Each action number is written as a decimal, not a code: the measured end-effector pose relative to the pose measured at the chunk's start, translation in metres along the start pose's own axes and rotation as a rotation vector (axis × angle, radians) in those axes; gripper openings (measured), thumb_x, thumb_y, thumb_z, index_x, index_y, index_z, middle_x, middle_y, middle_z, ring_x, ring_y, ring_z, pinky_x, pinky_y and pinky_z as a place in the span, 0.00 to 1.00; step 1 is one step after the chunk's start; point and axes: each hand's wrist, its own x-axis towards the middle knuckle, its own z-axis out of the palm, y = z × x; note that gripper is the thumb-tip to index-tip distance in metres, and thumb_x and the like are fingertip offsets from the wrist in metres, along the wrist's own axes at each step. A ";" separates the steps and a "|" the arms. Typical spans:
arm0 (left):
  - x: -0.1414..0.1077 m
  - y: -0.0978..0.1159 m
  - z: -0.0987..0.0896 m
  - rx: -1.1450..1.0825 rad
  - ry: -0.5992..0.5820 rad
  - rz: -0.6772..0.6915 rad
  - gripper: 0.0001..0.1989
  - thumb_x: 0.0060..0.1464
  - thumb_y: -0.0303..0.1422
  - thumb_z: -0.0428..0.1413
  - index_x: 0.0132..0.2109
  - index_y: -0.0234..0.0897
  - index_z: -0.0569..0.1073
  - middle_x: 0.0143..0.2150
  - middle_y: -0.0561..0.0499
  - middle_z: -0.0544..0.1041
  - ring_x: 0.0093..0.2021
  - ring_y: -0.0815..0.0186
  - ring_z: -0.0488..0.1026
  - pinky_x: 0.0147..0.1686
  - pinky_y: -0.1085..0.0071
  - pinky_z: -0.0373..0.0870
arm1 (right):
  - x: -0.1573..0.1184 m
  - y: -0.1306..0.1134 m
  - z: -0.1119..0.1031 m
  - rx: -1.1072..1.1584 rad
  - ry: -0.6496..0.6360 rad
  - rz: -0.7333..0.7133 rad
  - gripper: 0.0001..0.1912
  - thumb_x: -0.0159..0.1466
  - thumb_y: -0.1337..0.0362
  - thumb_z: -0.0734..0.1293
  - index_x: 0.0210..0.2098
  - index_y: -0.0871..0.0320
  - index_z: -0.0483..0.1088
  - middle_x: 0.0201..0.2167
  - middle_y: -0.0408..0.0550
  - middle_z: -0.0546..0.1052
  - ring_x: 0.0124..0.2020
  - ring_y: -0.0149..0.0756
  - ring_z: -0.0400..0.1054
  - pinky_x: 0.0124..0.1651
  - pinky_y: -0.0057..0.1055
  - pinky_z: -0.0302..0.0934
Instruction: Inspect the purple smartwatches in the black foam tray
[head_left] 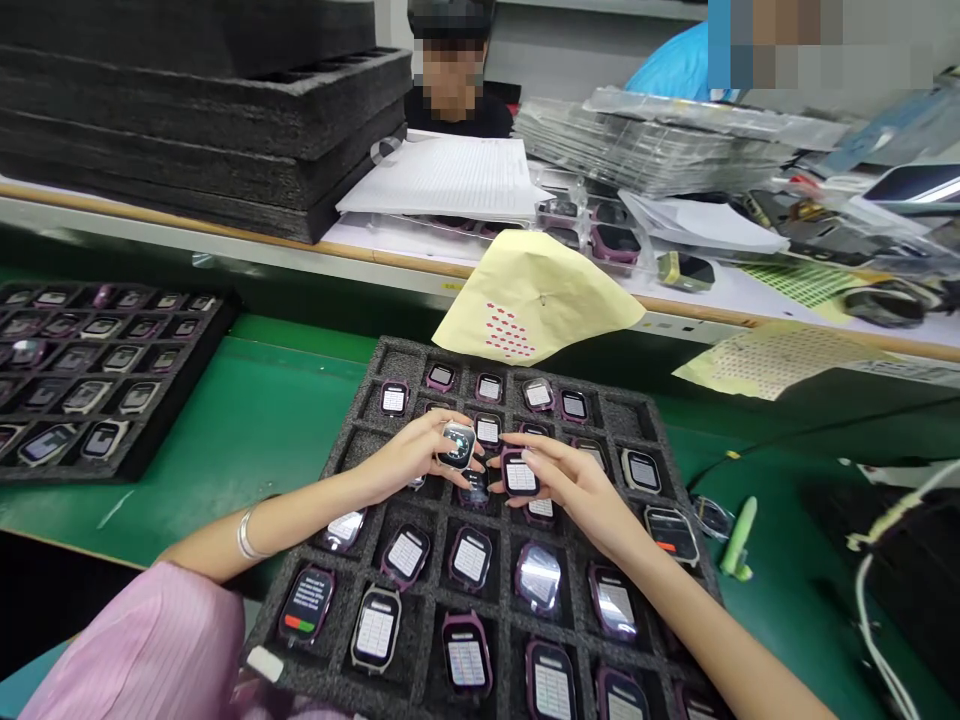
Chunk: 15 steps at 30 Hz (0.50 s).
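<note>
Left hand: the left hand [409, 455], just above the centre of the frame, had its fingers pinched around a small watch body [457, 445], lifted clear of the foam tray [360, 445].
Right hand: the right hand [577, 485], right of centre, had its fingers closed on a second watch body [520, 474], low over the tray's cells.
Held watch, facing: its rear face seemed tipped toward the camera; the long axis ran roughly up the frame, leaning slightly.
Second watch, facing: lit screen up, long axis toward the top of the frame.
Risk, slip: the fingertip grip looked light; a slip would likely drop the piece onto the screens below.
Risk, knock: the two held pieces sat close and could strike each other.
Surroundings: a green pen-like tool [739, 540] lay right of the tray on the green mat [277, 420].
</note>
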 end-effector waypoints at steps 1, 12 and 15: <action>0.000 0.000 0.000 0.003 0.000 0.005 0.18 0.47 0.27 0.54 0.47 0.34 0.66 0.40 0.45 0.74 0.40 0.59 0.76 0.36 0.62 0.75 | 0.000 0.000 -0.001 -0.003 0.001 0.000 0.20 0.62 0.53 0.69 0.50 0.56 0.71 0.42 0.52 0.79 0.38 0.45 0.76 0.40 0.43 0.74; -0.001 -0.012 -0.007 0.070 -0.132 0.102 0.26 0.45 0.22 0.51 0.53 0.40 0.64 0.43 0.48 0.74 0.45 0.58 0.74 0.40 0.59 0.76 | 0.002 0.003 -0.003 0.025 -0.021 -0.015 0.17 0.63 0.55 0.68 0.49 0.55 0.71 0.44 0.51 0.78 0.37 0.44 0.77 0.39 0.40 0.74; -0.001 -0.013 -0.008 0.087 -0.159 0.115 0.25 0.47 0.21 0.52 0.53 0.40 0.64 0.44 0.48 0.73 0.45 0.59 0.73 0.40 0.60 0.76 | 0.002 0.004 -0.003 0.035 -0.048 -0.035 0.17 0.63 0.57 0.68 0.51 0.55 0.70 0.45 0.51 0.78 0.38 0.42 0.76 0.39 0.40 0.74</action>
